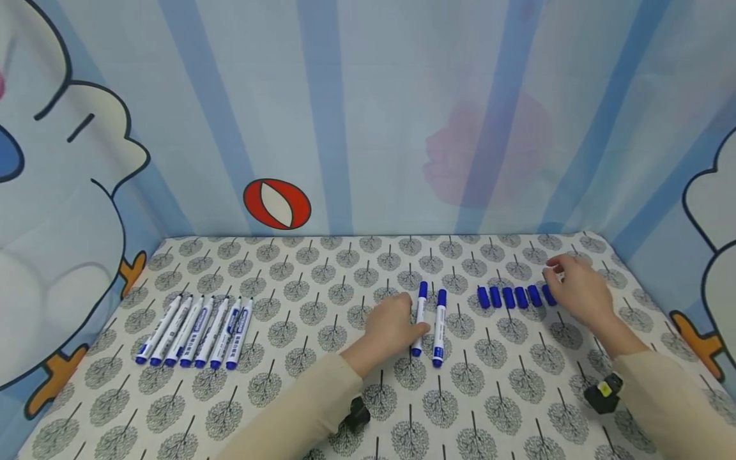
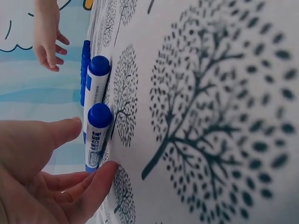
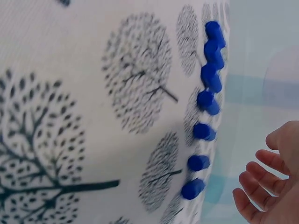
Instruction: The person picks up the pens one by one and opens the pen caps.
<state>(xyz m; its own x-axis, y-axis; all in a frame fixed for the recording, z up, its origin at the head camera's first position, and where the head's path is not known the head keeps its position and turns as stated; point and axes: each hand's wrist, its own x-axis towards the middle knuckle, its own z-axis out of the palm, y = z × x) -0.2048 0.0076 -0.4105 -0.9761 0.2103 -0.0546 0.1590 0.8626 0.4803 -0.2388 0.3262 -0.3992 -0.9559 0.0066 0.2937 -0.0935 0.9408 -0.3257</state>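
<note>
My left hand [image 1: 391, 327] reaches around a capped blue whiteboard marker [image 1: 420, 313] lying on the patterned cloth. In the left wrist view, the thumb stands apart from this marker [image 2: 96, 144] while the fingertips are right beside it. A second capped marker [image 1: 439, 327] lies parallel, just to the right. My right hand [image 1: 577, 291] hovers at the right end of a row of blue marker caps [image 1: 508, 298]. Its fingers are loosely bent and hold nothing; the right wrist view shows a gap between the hand [image 3: 273, 179] and the caps [image 3: 203, 132].
Several uncapped markers [image 1: 198, 332] lie side by side at the left of the table, tips pointing away. A cloth with tree prints [image 1: 299, 396] covers the table. Behind it hangs a striped blue curtain [image 1: 379, 115] with cartoon figures.
</note>
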